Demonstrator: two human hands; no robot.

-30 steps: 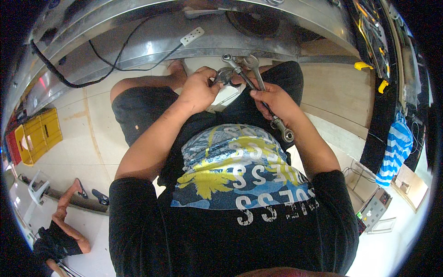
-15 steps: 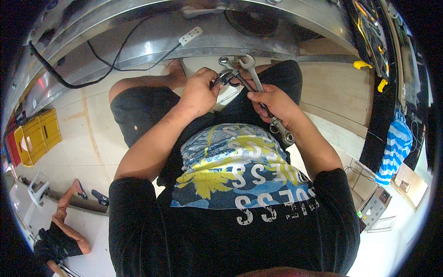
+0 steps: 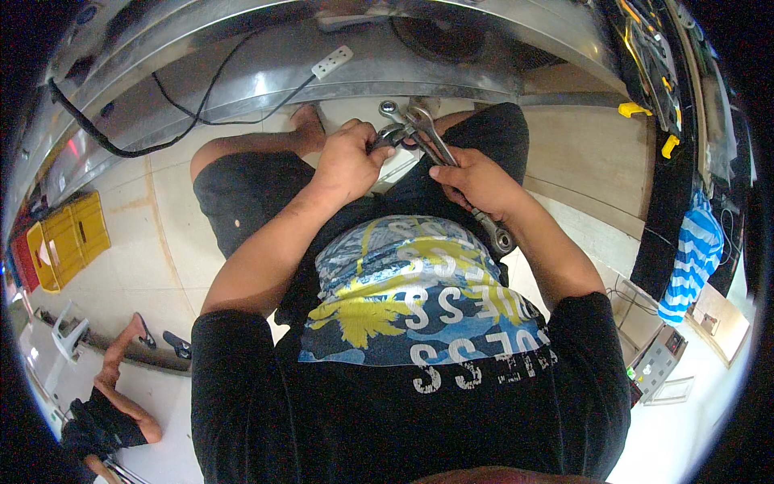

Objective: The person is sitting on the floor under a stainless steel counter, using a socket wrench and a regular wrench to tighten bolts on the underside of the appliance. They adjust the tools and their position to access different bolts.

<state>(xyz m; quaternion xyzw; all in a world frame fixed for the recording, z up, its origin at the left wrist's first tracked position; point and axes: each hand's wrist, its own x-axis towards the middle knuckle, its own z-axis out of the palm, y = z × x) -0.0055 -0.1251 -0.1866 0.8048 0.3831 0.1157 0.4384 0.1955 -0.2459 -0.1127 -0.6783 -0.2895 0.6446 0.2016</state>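
Observation:
In front of my lap, my right hand (image 3: 481, 184) is closed around silver wrenches (image 3: 435, 141), which lie nearly side by side and slant up to the left. A ratchet ring end (image 3: 504, 239) sticks out below that hand. My left hand (image 3: 348, 161) is closed, its thumb and fingers pinching a dark metal piece (image 3: 387, 137) beside the wrench heads. What that piece is, I cannot tell. Another ring-shaped wrench end (image 3: 389, 106) shows just above it. The fingers hide where these metal parts meet.
A metal cabinet (image 3: 266, 60) runs across the front, with a white power strip (image 3: 332, 61) and black cable against it. A yellow crate (image 3: 68, 242) stands at left. Another person's leg (image 3: 121, 355) shows at lower left. Tools with yellow parts (image 3: 645, 73) and a striped cloth (image 3: 692, 258) are at right.
The wrench head above my right hand has swung left and down, closer to the other metal parts. My right hand has shifted slightly; my left hand keeps its grip.

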